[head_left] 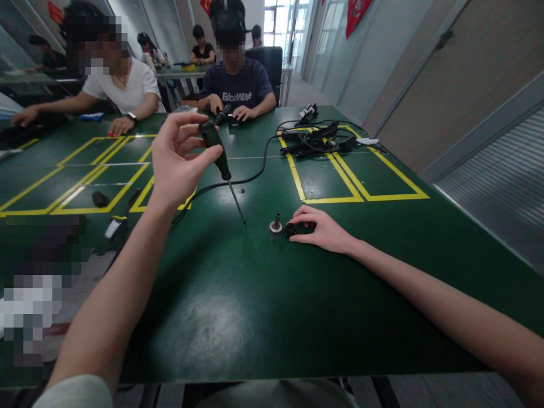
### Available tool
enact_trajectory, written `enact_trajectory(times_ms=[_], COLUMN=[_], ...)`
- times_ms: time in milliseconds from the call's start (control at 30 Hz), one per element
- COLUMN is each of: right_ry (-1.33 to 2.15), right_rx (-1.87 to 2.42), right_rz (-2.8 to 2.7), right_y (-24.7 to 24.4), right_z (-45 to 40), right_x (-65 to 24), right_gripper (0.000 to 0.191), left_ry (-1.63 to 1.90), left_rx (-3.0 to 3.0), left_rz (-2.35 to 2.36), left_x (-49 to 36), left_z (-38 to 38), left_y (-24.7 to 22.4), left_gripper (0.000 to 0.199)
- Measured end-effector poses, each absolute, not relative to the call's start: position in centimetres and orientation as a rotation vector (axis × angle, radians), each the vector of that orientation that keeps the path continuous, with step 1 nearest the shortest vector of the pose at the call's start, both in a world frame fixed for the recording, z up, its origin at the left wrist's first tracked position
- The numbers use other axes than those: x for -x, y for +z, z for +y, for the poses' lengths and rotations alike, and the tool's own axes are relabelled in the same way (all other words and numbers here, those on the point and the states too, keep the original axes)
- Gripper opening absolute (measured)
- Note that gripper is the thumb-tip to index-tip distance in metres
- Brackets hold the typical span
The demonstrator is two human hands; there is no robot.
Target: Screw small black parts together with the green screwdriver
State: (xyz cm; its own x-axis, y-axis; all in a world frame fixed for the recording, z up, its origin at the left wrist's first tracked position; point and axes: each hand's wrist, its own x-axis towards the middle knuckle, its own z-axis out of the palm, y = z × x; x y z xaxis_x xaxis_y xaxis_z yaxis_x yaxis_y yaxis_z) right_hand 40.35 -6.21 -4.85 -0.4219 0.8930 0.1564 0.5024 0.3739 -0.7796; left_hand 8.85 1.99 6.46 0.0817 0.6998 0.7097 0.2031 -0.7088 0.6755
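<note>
My left hand (178, 153) grips a screwdriver (216, 148) by its dark green handle, above the green table. The thin shaft slants down to the right, and its tip comes near the tabletop. My right hand (318, 228) rests low over the table, thumb and fingertips closed on a small round black part (290, 230). Just left of that part stands a small metal piece (276, 225) with a round base and an upright stem. The screwdriver tip is apart from it, further left.
Black cables with plugs (317, 139) lie heaped at the back right, and one cable (259, 170) runs across to the left. Yellow tape lines (334, 200) mark the table (272, 317). A small dark object (100, 198) lies at left. Two people sit across the table.
</note>
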Motion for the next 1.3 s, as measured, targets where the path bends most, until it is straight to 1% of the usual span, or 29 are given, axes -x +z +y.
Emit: enact_trajectory(times_ms=[100,267,400,533,600,667,700,800,867,967,1033,1100,1200,1300], right_ry=[0.865,0.877,0.814,0.719,0.7,0.69,0.686,0.634,0.562,0.447,0.411,0.424,0.47,0.542], right_rx=[1.181,1.202,1.187,1.116,1.045,1.016,1.023,0.998,0.989,1.105,1.186,1.23,1.204,1.215], right_rz=[-2.072,-2.051,-1.936,-1.844,-1.846,-1.877,-1.892,-1.862,-1.834,-1.694,-1.501,-1.322,-1.129,-0.985], right_y=[-5.1,-4.2,-2.9,-1.2,-0.1,1.0,1.5,2.7,3.0,2.9,2.5,1.8,0.3,-1.5], right_z=[-6.2,-6.2,-6.0,-5.0,-4.1,-3.2,-2.7,-1.9,-2.0,-2.8,-3.6,-4.4,-5.6,-6.6], right_x=[-40.3,-40.7,-41.0,-40.1,-38.9,-37.3,-36.6,-35.1,-35.4,-37.8,-40.3,-42.9,-45.9,-47.3], right_gripper=[0.026,0.042,0.033,0.031,0.037,0.048,0.05,0.036,0.035,0.032,0.03,0.03,0.032,0.03], left_ry=[1.641,1.631,1.622,1.604,1.556,1.479,1.437,1.327,1.285,1.254,1.23,1.115,0.806,0.599], left_rx=[-1.933,-1.892,-1.897,-1.916,-1.957,-2.011,-2.033,-2.106,-2.122,-2.074,-2.028,-2.023,-2.17,-2.273], left_rz=[0.882,0.885,0.885,0.859,0.819,0.761,0.729,0.613,0.559,0.571,0.639,0.727,0.845,0.867], left_x=[-8.8,-9.1,-9.8,-11.7,-13.3,-15.2,-16.2,-18.6,-19.2,-18.0,-16.3,-14.7,-13.4,-14.1], left_z=[2.3,2.4,1.8,0.9,0.4,0.0,-0.2,-1.0,-1.5,-1.8,-1.5,-1.1,-0.9,-1.3], left_y=[6.2,6.0,5.7,5.3,5.4,5.7,6.0,6.8,7.0,5.9,4.0,1.6,-1.9,-3.9], left_gripper=[0.061,0.062,0.065,0.058,0.055,0.05,0.047,0.042,0.04,0.045,0.046,0.05,0.068,0.083])
